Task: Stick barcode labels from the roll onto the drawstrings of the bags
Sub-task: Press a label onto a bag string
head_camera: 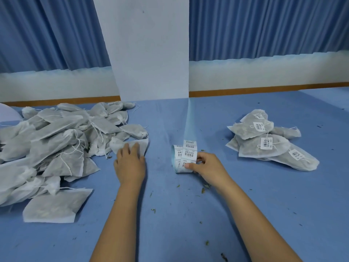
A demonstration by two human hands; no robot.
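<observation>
- Left hand (130,163) lies flat-fingered on a bag (142,146) at the edge of the unlabelled heap (56,144), likely to draw it near.
- Right hand (206,167) pinches the label roll (184,157) on the tabletop (170,233), probably peeling one.
- Labelled bags (264,146) sit right, kept apart.

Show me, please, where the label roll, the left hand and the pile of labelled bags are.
label roll (186,157): head view, on the printed labels facing up.
left hand (130,164): head view, on the back of the hand.
pile of labelled bags (249,148): head view, on the front bag's fabric.
</observation>
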